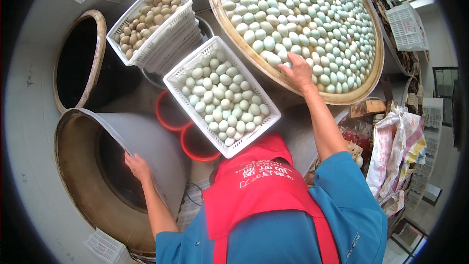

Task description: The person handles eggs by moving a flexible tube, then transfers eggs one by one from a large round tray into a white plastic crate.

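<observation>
My right hand [298, 70] reaches over the near rim of a large round vat [284, 80] filled with pale green and whitish eggs. Its thumb and fingers are around one egg [288, 65] at the vat's edge, partly hidden by the hand. My left hand [138, 167] rests on the rim of a big grey vat [161, 154] at the left, whose inside is dark. Between the arms, a white plastic crate [253, 146] with pale eggs [219, 93] stands close before my red apron.
A stack of white crates [165, 40] with brownish eggs [150, 16] on top stands beyond the near crate. Red buckets [199, 150] sit partly below it. Another dark-mouthed vat [100, 40] is at the far left; plastic sacks [388, 150] lie at right.
</observation>
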The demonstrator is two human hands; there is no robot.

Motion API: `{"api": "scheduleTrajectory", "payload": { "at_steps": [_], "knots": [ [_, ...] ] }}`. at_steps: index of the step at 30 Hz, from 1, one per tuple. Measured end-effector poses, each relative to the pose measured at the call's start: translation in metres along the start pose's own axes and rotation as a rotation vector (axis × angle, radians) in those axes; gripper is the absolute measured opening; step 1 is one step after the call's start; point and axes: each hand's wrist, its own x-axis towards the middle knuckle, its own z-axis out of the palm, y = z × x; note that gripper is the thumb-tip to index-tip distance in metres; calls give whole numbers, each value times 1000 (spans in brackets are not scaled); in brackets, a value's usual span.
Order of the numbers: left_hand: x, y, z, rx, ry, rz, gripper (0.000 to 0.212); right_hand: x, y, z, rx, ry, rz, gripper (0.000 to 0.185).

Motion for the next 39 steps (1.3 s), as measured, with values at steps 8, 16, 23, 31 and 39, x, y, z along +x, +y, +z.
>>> {"api": "scheduleTrajectory", "payload": {
  "at_steps": [8, 16, 23, 31, 39],
  "knots": [
    [-3, 0, -2, 18, 21, 1, 52, -5, -1, -16, 91, -41, 113, 51],
    [2, -28, 6, 64, 33, 51, 53, -17, -40, -16, 75, 306, -111, 13],
    [1, 19, -11, 23, -45, -44, 54, -90, -120, 96, 224, -527, -373, 50],
    [-1, -11, 1, 38, -19, 55, 55, -137, -189, 193, 31, -493, -66, 80],
    [0, -6, -1, 39, -17, 36, 55, -139, -176, 205, 25, -499, -170, 54]
  ]
}}
